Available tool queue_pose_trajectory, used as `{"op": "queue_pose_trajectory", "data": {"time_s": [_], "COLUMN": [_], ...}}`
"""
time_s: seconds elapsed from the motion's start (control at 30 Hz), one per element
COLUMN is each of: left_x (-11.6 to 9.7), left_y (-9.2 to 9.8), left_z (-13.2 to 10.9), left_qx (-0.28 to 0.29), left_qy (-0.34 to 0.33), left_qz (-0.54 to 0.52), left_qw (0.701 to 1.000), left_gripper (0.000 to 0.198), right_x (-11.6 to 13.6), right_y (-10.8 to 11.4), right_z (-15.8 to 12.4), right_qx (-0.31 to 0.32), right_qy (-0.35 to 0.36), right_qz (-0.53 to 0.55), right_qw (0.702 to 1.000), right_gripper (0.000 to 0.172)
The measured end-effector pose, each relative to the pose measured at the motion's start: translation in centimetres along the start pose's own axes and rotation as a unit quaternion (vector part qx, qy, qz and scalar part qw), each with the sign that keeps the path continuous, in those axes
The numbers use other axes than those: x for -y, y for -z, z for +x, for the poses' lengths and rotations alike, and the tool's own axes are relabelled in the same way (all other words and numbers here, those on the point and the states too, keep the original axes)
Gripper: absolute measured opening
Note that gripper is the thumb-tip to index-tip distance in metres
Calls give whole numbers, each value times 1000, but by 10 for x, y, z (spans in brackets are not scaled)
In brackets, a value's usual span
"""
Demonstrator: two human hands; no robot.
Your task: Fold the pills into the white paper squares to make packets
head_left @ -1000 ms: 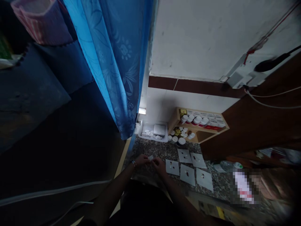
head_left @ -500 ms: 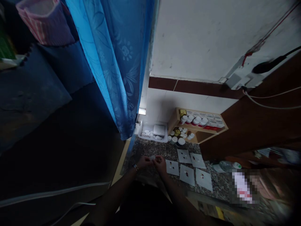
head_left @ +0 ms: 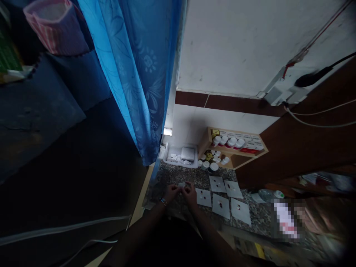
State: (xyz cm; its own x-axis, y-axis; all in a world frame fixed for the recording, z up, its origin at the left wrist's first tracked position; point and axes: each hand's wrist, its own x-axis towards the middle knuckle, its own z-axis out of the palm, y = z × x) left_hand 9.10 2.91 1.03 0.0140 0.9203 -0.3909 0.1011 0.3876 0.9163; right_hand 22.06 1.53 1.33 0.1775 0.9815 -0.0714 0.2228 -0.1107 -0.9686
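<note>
Pinching one small white paper (head_left: pixel 181 184) between the fingertips, the left hand (head_left: pixel 171 193) and the right hand (head_left: pixel 190 193) meet over the near left part of the table (head_left: pixel 169 172). Each hand has its thumb and fingers brought together on the paper, one at each side, and the other fingers are curled. The paper is raised a little above the stone surface, as far as I can judge. Whether something lies inside it, I cannot tell.

To me, the step in hand looks like folding or closing this paper. The next move, in my judgement, calls for one hand to hold the paper steady while the other presses its edge flat; if it tilts, any small content could slip out.

Just to the right of the right hand, five paper sheets (head_left: pixel 204 197) lie flat and open, three in the nearer row and two farther. They carry small dark and white pieces, which look like pills. These would probably need the same careful handling.

Farther away, a white tray (head_left: pixel 180 165) holds small white pieces, and to its right stand white-capped bottles (head_left: pixel 213 168), before a wooden shelf (head_left: pixel 204 142).
</note>
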Motion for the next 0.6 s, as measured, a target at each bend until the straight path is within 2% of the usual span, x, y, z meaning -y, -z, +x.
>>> {"op": "queue_pose_trajectory", "data": {"time_s": [0.1,0.2,0.3,0.47,0.6], "left_x": [-5,-10,-13,-11,-7], "left_y": [3,8,15,23,24], "left_z": [0,0,0,-2,-3], "left_qx": [-3,24,42,71,103], "left_qy": [7,6,-3,-57,-61], "left_qz": [13,36,65,85,85], "left_qw": [1000,999,997,992,989], "left_gripper": [32,29,29,29,33], "right_x": [7,13,17,18,14], "right_y": [5,9,12,17,19], "right_z": [-3,-2,3,12,14], "right_qx": [12,58,96,181,193], "right_qy": [58,78,71,54,40], "right_qz": [-75,-106,-94,-66,-70], "right_qw": [995,990,988,980,978], "right_gripper": [37,28,28,27,28]}}
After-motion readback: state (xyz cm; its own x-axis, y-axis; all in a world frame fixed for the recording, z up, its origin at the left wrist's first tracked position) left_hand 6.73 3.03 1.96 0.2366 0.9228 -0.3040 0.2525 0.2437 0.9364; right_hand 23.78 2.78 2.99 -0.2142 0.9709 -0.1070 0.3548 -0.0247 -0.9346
